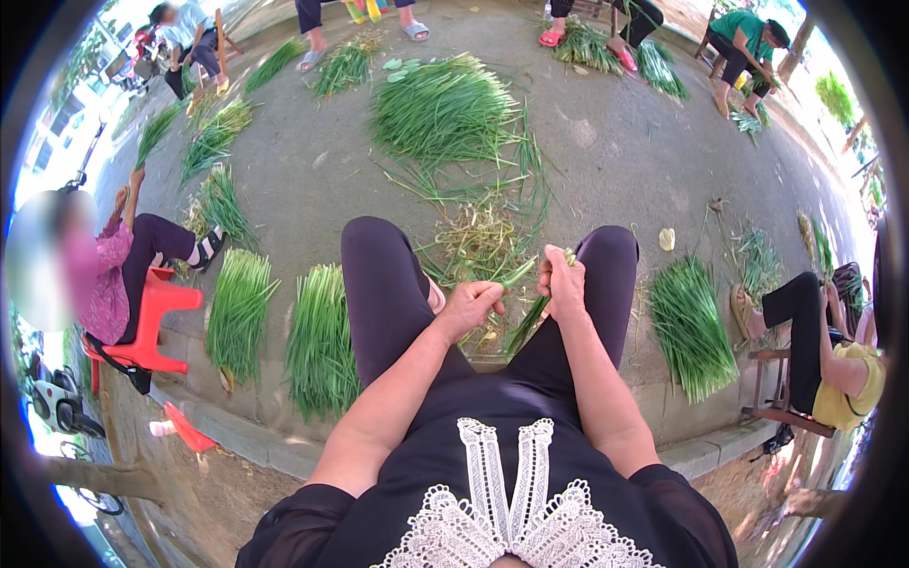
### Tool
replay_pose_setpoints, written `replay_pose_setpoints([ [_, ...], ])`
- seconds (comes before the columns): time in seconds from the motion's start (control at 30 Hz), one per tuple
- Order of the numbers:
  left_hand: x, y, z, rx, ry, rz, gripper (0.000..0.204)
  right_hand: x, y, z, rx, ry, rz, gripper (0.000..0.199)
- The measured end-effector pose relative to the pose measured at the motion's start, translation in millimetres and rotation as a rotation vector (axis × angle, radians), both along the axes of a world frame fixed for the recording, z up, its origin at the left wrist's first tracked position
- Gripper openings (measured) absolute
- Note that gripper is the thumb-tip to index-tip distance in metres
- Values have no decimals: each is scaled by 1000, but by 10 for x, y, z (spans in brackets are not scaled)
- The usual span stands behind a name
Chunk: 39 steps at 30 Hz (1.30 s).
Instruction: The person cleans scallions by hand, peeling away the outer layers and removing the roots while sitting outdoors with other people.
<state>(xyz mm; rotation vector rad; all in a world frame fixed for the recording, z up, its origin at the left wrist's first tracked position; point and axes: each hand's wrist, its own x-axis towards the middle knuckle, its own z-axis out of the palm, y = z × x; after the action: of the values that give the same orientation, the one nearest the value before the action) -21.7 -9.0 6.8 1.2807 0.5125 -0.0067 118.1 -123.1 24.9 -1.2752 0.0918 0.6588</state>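
I sit with my knees apart and both hands between them. My right hand (564, 284) is closed around a small bunch of garlic chives (527, 327); its pale ends poke up from my fist and the green leaves hang below. To the left, my left hand (473, 308) pinches a few light green chive stalks (518, 275) that point toward my right hand without clearly touching it. On the ground beyond lies a heap of yellowed, stripped leaves (481, 230). Farther out spreads a large pile of green chives (445, 109).
Neat chive bundles lie left of my legs (324, 336) and right of them (691, 327). A person on a red plastic stool (151, 327) sits at left, another on a wooden chair (781, 388) at right. More people sit with chives at the far side. A curb (275, 445) runs behind.
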Motion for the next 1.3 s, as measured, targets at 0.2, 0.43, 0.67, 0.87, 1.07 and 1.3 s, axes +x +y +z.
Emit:
replay_pose_setpoints([
  [0.2, 19, 43, 58, -60, 31, 170, 28, -41, 22, 59, -147, 16, 137, 24],
  [0.43, 29, 0, 46, 49, 9, 66, 23, -183, 44, 178, -78, -17, 415, 18],
  [0.67, 53, -46, 118, 53, -8, 110, 22, -123, 8, -160, -289, -595, 409, 31],
  [0.87, 38, -16, 93, 76, 33, 136, 22, -127, 19, -87, -287, -536, 391, 25],
  [1.07, 18, 55, 43, -90, 23, 180, 26, 71, -8, -88, 94, 20, -40, 11],
  [1.3, 7, 56, -22, -215, -24, 196, 23, -105, 9, 135, 30, 57, 320, 14],
])
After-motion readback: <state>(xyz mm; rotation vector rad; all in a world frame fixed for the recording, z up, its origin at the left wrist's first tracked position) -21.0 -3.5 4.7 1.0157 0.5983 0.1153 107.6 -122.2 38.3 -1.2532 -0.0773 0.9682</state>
